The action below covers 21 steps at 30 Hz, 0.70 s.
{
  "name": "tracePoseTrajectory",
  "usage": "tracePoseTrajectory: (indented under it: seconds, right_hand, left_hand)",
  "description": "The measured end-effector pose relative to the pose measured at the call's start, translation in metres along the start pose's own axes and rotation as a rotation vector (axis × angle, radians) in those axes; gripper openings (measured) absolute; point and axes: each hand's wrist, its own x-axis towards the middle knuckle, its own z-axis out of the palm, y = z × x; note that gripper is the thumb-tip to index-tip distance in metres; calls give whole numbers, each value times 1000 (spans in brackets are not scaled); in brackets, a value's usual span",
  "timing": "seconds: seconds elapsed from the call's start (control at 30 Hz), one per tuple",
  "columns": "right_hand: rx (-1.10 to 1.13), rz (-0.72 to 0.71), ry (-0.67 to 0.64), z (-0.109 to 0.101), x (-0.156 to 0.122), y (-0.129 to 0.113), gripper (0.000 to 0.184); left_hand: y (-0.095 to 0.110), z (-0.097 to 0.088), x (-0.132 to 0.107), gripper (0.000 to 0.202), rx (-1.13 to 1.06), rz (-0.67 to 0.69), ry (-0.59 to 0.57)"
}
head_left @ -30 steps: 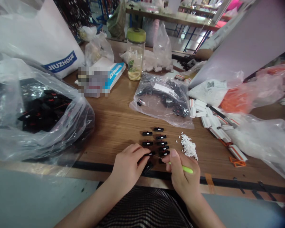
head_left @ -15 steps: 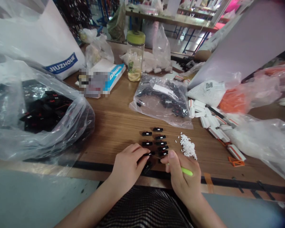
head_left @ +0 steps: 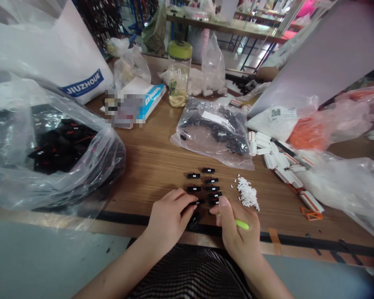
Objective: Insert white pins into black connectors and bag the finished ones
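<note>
Between the thumb and fingers of my left hand [head_left: 170, 214] is a small black connector housing [head_left: 200, 202], held low over the table. My right hand [head_left: 240, 230] is closed around a thin tool with a bright green handle [head_left: 242, 224]; its fingertips are close to that housing. I cannot make out the tool's tip. Several more black connector housings [head_left: 212, 188] with pairs of white dots lie in two rough columns just beyond my hands. One dark piece [head_left: 193, 220] rests below my left fingers. Small white plugs [head_left: 247, 192] are heaped right of the housings.
An open clear bag [head_left: 112, 166] of black parts fills the left side. A flat bag [head_left: 205, 141] of dark parts lies ahead, with a green-lidded bottle [head_left: 179, 74] behind. White strips [head_left: 280, 166] and orange pieces [head_left: 311, 213] lie to the right.
My right hand has moved slightly left, closer to the housing in my left hand. The tool's thin shaft, seen before, is now hard to see. My left hand stays nearly still.
</note>
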Motion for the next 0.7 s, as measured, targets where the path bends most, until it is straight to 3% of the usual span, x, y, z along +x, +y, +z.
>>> tracePoseTrajectory:
  seconds: [0.2,0.33,0.47,0.63,0.7]
  right_hand:
    - [-39,-84,-93,0,1,-6,29]
    - [-18,-59,-109,-2,6,-5,29]
    - [-5,-1,-13,-9,11,-3,35]
    - [-13,22,82,-16,15,-2,38]
    - [-7,17,92,-15,17,-2,39]
  left_hand:
    - [1,0,0,14,-12,-10,-9]
    - [1,0,0,14,-8,-11,-3]
    - [4,-5,-2,16,-32,-14,-40]
    - [5,-23,-5,18,-131,-29,-166]
    - [5,-29,-2,17,-169,-25,-145]
